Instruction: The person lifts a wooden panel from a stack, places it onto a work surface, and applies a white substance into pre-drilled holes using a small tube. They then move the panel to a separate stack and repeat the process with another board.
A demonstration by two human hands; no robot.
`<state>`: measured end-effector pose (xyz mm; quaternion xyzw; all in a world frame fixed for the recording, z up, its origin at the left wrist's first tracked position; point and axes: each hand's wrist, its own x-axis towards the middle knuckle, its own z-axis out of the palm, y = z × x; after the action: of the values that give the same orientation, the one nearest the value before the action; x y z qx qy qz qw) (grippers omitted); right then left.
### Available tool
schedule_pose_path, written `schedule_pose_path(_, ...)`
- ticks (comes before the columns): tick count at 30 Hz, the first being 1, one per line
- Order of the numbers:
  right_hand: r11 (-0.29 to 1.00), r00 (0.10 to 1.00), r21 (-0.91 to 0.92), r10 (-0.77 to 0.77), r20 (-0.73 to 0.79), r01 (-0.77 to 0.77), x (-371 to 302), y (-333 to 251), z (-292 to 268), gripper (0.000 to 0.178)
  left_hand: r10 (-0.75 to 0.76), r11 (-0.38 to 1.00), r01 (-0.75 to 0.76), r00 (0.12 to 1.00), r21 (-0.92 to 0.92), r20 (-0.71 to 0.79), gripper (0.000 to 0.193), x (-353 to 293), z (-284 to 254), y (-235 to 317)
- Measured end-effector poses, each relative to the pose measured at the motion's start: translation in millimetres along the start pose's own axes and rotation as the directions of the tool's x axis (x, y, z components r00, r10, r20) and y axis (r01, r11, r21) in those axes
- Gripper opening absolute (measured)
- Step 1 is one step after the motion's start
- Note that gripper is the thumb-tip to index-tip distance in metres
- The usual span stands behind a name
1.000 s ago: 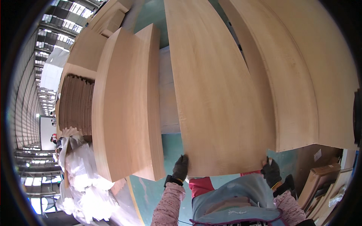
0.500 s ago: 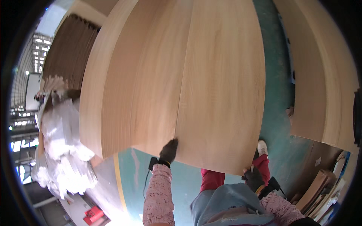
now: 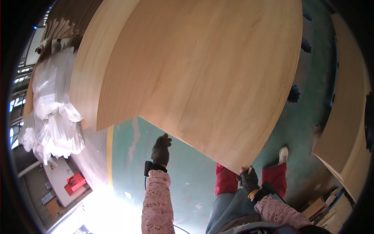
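Observation:
A large wood-grain panel [image 3: 218, 78] fills the middle of the view, its near edge running down at a slant to a corner by my legs. My right hand [image 3: 249, 179], in a dark fingerless glove, grips that near right corner, thumb on top. My left hand [image 3: 160, 150], also gloved, hovers just short of the panel's near edge. Its fingers are loosely bent and apart, with nothing seen in them. To the left, a stack of similar boards [image 3: 117, 89] shows its layered edges.
White plastic wrapping [image 3: 54, 113] is heaped at the left. A table [image 3: 64, 187] with a red box [image 3: 75, 182] stands at the lower left. More boards [image 3: 346, 105] rise along the right. Yellow tape [image 3: 110, 156] marks the green floor [image 3: 136, 171].
The upper panel has swung across the one beside it, covering the seam between them. My left hand has come off the panel and shifted left; my right hand keeps its corner.

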<state>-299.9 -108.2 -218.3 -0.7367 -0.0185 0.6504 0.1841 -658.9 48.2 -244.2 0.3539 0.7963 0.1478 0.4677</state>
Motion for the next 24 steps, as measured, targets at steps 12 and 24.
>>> schedule_pose_path(12,0.964,0.976,-0.155,-0.205,0.080,0.215,71.4,-13.6,143.5,0.027,-0.374,0.753,0.123,0.888,-0.647,-0.266,0.031,-14.5,32.3,-55.3)
schedule_pose_path(24,0.934,0.932,-0.021,-0.358,-0.050,0.358,100.7,-26.9,111.0,0.048,-0.330,0.724,0.053,0.902,-0.688,-0.278,0.050,17.3,52.2,-34.8)
